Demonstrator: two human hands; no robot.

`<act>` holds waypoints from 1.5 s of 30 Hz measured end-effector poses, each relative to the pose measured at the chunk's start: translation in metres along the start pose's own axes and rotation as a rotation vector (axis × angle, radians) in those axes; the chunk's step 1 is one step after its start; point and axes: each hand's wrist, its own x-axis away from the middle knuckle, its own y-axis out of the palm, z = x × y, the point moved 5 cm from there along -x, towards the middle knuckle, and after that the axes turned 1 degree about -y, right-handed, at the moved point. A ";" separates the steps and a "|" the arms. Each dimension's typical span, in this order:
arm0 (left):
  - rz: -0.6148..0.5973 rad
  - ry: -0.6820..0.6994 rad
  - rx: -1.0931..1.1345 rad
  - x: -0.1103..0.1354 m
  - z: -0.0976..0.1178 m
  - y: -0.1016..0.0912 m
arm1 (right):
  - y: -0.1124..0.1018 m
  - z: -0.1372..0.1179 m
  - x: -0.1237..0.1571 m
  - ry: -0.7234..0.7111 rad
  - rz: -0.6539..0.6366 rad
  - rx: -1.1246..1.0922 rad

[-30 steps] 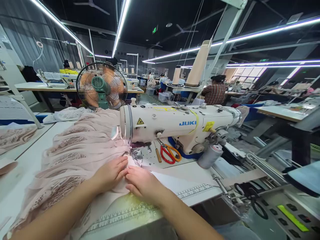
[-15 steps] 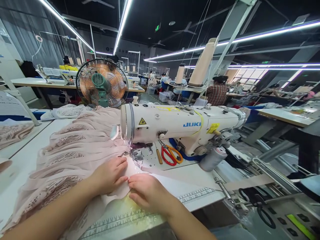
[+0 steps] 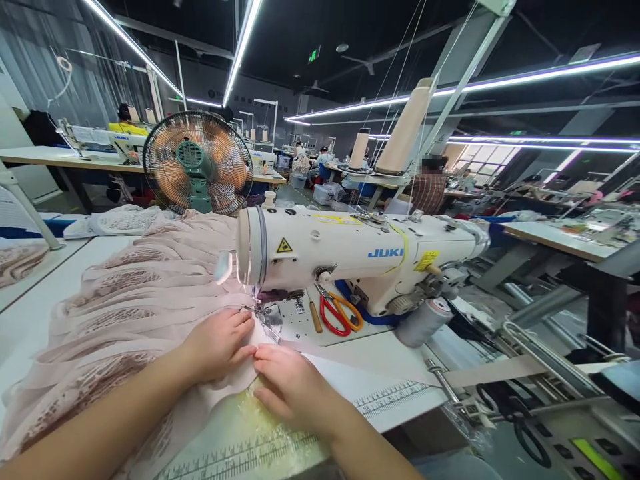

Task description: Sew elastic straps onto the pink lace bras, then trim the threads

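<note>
A long, gathered length of pale pink fabric (image 3: 150, 287) with lace bands lies on the table, its right edge under the needle area of a white sewing machine (image 3: 320, 247). My left hand (image 3: 220, 343) rests on this fabric just in front of the metal presser foot (image 3: 260, 313), fingers together and thumb pressing at the edge. Close beside it, my right hand (image 3: 293, 383) pinches the fabric's near edge between thumb and fingers. The two hands almost touch. Part of the edge is hidden beneath my fingers.
Red-and-orange-handled scissors (image 3: 334, 317) and a wooden-handled tool (image 3: 315, 318) lie on the machine bed. A grey thread cone (image 3: 424, 323) stands to the right. Printed ruler markings (image 3: 240, 457) run along the front edge. Behind are a fan (image 3: 197, 163) and a person in a checked shirt (image 3: 427, 193).
The view has shifted slightly, so most things sit a little further left. Both hands keep nearly the same hold beside the presser foot; the fabric shows little clear movement.
</note>
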 end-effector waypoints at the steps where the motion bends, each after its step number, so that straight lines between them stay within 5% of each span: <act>1: -0.003 -0.002 0.002 0.000 0.000 -0.001 | 0.000 0.000 0.000 -0.007 -0.001 -0.007; 17: 0.127 0.042 0.057 0.005 -0.002 0.002 | -0.005 0.006 0.002 0.006 0.161 0.007; 27: 0.085 0.042 0.048 0.004 -0.001 -0.001 | -0.011 0.006 0.006 -0.007 0.253 -0.001; 40: 0.067 0.059 -0.052 -0.004 -0.023 -0.003 | -0.001 0.014 0.006 0.062 0.158 0.005; 45: 0.141 0.170 0.088 0.007 0.012 -0.020 | -0.001 0.012 0.004 0.113 0.036 -0.052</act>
